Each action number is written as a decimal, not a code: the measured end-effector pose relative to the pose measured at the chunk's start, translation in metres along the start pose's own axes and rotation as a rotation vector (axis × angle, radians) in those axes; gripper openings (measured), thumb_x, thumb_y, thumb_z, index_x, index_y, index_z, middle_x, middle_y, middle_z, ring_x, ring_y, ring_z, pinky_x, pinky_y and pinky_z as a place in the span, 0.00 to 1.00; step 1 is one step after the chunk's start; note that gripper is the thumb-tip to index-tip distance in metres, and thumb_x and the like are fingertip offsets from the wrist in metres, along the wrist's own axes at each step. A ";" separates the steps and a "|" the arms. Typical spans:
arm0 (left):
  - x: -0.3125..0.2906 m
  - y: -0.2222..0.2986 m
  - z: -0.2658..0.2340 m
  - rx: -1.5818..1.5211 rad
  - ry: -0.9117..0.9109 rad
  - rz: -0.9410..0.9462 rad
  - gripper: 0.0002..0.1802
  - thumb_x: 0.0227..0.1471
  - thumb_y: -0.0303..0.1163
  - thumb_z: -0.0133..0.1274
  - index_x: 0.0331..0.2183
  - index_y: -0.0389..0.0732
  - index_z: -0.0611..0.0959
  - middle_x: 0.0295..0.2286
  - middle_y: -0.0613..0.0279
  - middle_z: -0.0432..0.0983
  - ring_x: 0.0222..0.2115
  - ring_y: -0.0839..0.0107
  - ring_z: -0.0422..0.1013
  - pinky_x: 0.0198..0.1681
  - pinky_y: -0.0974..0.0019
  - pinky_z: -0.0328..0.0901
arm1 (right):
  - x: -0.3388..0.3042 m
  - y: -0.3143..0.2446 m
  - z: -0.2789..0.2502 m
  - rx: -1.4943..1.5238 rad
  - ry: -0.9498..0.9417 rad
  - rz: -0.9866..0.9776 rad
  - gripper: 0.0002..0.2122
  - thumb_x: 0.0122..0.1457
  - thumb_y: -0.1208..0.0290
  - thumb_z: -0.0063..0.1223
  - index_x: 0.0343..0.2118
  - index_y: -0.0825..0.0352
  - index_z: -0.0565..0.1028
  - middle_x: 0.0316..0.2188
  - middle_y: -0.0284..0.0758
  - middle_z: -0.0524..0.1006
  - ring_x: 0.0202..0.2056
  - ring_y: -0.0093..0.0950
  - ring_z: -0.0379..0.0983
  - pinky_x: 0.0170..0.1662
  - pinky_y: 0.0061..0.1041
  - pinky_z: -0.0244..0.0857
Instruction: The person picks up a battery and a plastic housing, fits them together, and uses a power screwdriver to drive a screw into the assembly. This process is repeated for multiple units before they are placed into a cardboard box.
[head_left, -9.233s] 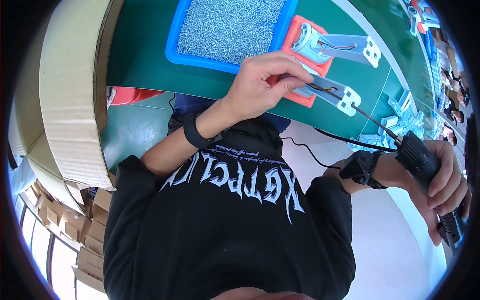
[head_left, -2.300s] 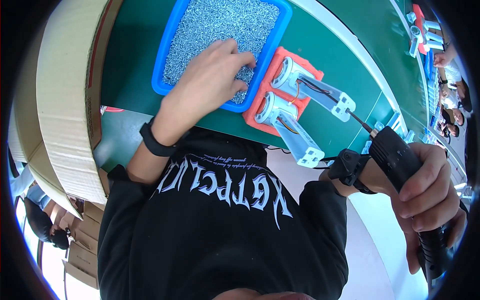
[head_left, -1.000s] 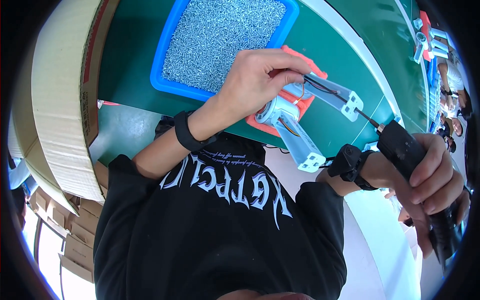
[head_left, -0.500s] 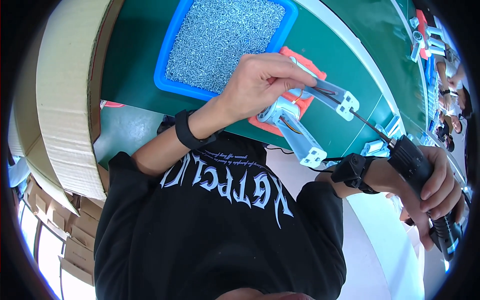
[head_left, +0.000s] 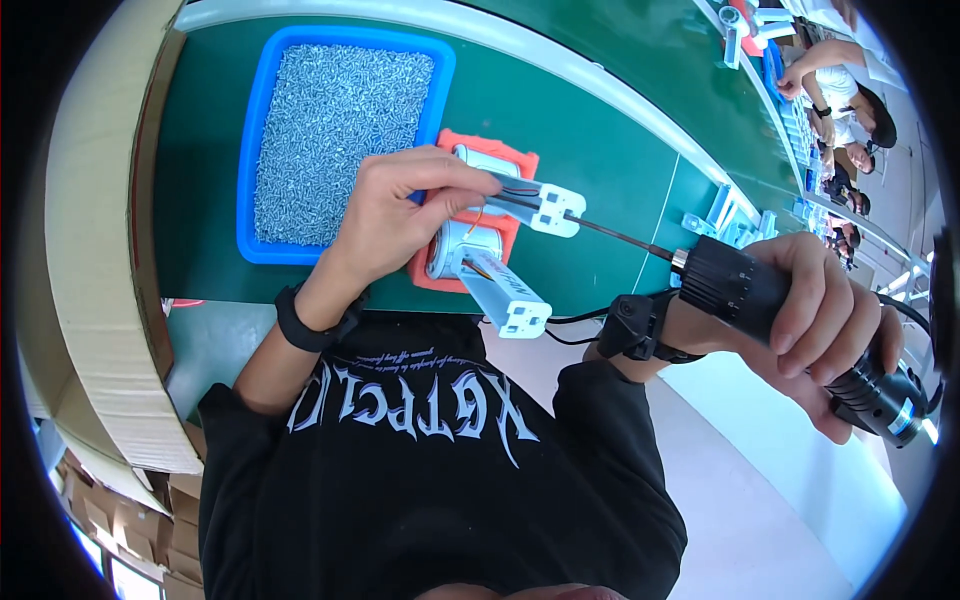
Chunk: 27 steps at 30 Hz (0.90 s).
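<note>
Green bench, cardboard box wall hemming far left. Blue tray of screws against orange jig. Left hand pinches grey bracket on jig, fingers closed. Second bracket overhangs near edge. Right hand fully wrapped round black electric screwdriver, bit touching bracket; open bench beyond.

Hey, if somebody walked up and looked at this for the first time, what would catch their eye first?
Probably the black electric screwdriver gripped in the right hand, its thin bit reaching left to the white bracket that the left hand pinches over the orange fixture. Next, the blue tray heaped with small silver screws, upper left on the green table.
</note>
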<state>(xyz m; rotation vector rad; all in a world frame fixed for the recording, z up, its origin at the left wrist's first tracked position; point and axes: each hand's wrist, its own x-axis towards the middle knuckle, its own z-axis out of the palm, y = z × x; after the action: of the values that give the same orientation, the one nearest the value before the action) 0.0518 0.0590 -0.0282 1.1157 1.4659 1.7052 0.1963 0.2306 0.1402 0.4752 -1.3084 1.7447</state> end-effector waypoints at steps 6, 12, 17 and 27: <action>-0.002 0.002 -0.002 -0.043 -0.034 -0.023 0.10 0.40 0.16 0.53 0.29 0.35 0.83 0.25 0.58 0.79 0.26 0.71 0.75 0.29 0.72 0.69 | -0.001 0.003 0.005 0.030 0.011 -0.033 0.23 0.43 0.50 0.61 0.33 0.64 0.71 0.16 0.27 0.72 0.13 0.19 0.69 0.19 0.16 0.70; -0.003 0.004 0.004 -0.008 -0.010 0.018 0.13 0.40 0.15 0.51 0.30 0.38 0.84 0.26 0.59 0.79 0.25 0.71 0.75 0.28 0.71 0.68 | -0.004 0.002 0.007 0.022 0.011 -0.032 0.23 0.42 0.50 0.63 0.34 0.64 0.71 0.16 0.27 0.72 0.13 0.18 0.69 0.18 0.16 0.70; 0.001 0.006 0.005 0.103 -0.034 0.120 0.11 0.41 0.16 0.52 0.30 0.36 0.83 0.24 0.57 0.78 0.25 0.66 0.75 0.30 0.70 0.69 | -0.002 0.003 0.007 0.035 -0.025 0.011 0.24 0.42 0.48 0.62 0.34 0.62 0.72 0.16 0.27 0.72 0.14 0.19 0.70 0.18 0.15 0.69; 0.002 0.005 0.001 0.293 0.064 0.210 0.21 0.37 0.24 0.58 0.39 0.42 0.78 0.38 0.57 0.75 0.39 0.60 0.71 0.41 0.63 0.65 | -0.004 0.008 0.006 0.018 -0.223 0.139 0.25 0.40 0.43 0.62 0.33 0.60 0.72 0.18 0.28 0.74 0.16 0.19 0.72 0.22 0.14 0.70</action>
<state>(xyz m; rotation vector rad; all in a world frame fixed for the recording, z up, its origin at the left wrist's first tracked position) 0.0525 0.0601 -0.0230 1.4244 1.7316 1.7148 0.1910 0.2234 0.1351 0.6158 -1.5146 1.8604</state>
